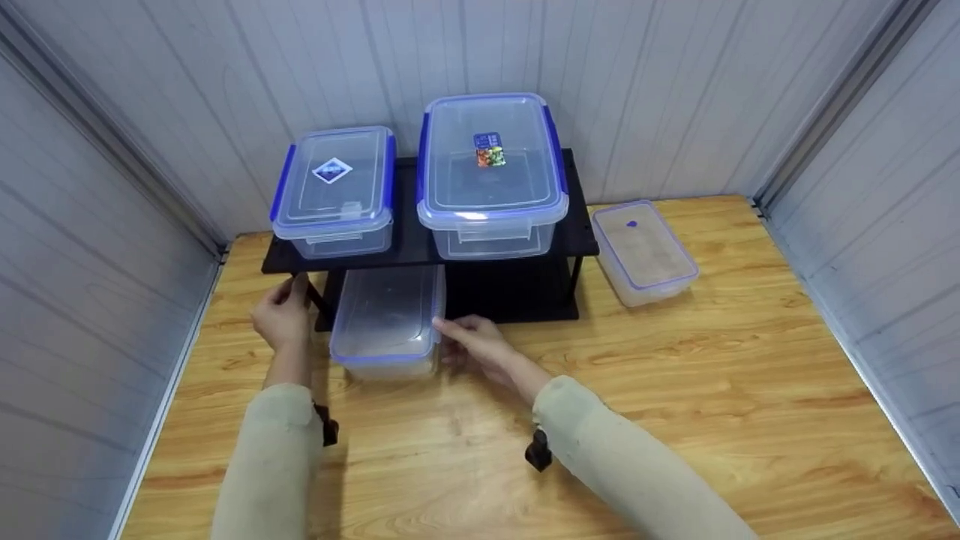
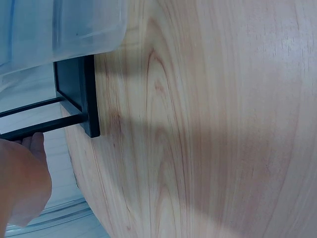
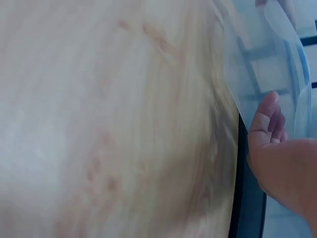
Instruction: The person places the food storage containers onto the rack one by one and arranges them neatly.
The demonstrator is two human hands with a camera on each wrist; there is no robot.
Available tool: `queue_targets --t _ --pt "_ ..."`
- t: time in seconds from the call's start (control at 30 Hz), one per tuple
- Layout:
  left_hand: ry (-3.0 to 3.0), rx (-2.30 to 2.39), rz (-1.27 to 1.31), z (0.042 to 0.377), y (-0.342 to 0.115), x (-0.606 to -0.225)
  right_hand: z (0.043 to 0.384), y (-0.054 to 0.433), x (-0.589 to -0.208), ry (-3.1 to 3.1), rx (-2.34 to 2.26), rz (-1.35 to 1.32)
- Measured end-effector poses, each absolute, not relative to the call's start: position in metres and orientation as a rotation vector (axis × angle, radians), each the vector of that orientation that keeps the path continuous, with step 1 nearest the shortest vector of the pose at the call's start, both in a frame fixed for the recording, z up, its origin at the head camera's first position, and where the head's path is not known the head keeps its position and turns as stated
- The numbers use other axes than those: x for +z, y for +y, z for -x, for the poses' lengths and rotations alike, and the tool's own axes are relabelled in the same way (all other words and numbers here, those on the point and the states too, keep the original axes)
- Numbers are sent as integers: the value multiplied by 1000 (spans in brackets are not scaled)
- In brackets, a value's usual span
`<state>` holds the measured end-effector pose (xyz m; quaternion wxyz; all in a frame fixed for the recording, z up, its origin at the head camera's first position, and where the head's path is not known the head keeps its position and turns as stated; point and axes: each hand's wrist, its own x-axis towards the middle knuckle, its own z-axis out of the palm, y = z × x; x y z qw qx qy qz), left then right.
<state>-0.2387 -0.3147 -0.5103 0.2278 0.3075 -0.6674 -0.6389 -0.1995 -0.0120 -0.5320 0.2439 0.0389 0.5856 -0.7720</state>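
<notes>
A black two-tier shelf rack (image 1: 409, 217) stands against the back wall. My left hand (image 1: 283, 319) is at its front left corner, fingers round the upright post (image 2: 39, 127). A clear food container with a purple-edged lid (image 1: 386, 319) sits on the lower level, its front end sticking out past the rack. Against its right side rests my right hand (image 1: 480, 345), one fingertip at the lid's rim and the other fingers lower along the wall. The right wrist view shows those fingers (image 3: 265, 116) lying along the clear plastic.
On the top shelf are a smaller blue-clipped container (image 1: 337, 180) at left and a larger one (image 1: 491, 169) at right. Another lidded container (image 1: 646, 251) stands on the wooden table (image 1: 750, 405) right of the rack. Panelled walls (image 1: 675, 97) enclose the back and sides.
</notes>
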Motion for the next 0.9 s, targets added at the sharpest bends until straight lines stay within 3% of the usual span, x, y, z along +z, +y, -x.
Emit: queue_targets --t 0.57,0.9 --pt "-1824 -1749 -831 239 -313 -509 181 -34 -534 1528 -2199 -246" --pt "-1808 -1796 -820 238 -313 -509 191 -41 -526 1604 -2240 -234"
